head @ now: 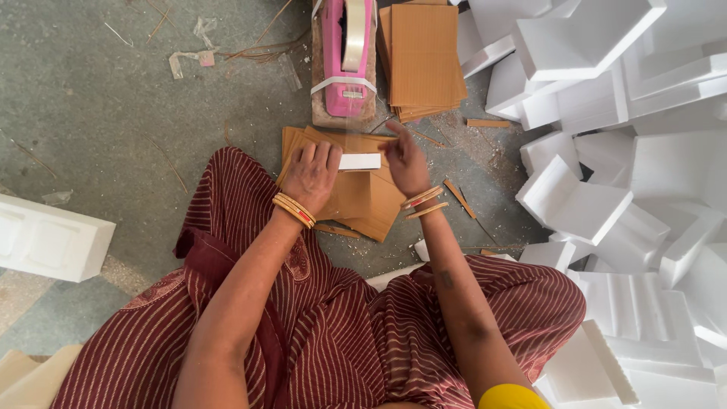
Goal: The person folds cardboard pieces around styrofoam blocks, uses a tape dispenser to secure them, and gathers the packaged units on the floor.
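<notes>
We sit on the floor [91,106] with a small white foam block [360,161] lying on a loose pile of brown cardboard sheets [363,201], just below the pink tape dispenser [347,53]. Our left hand [312,173] rests curled over the block's left end, fingers bent down onto it and the card beneath. Our right hand [405,163] sits at the block's right end, fingers loosely bent; whether it pinches anything we cannot tell. The block looks very light, stiff and crumbly at the edges, so we judge a gentle hold on its short ends best. The sheets look thin and bendable.
</notes>
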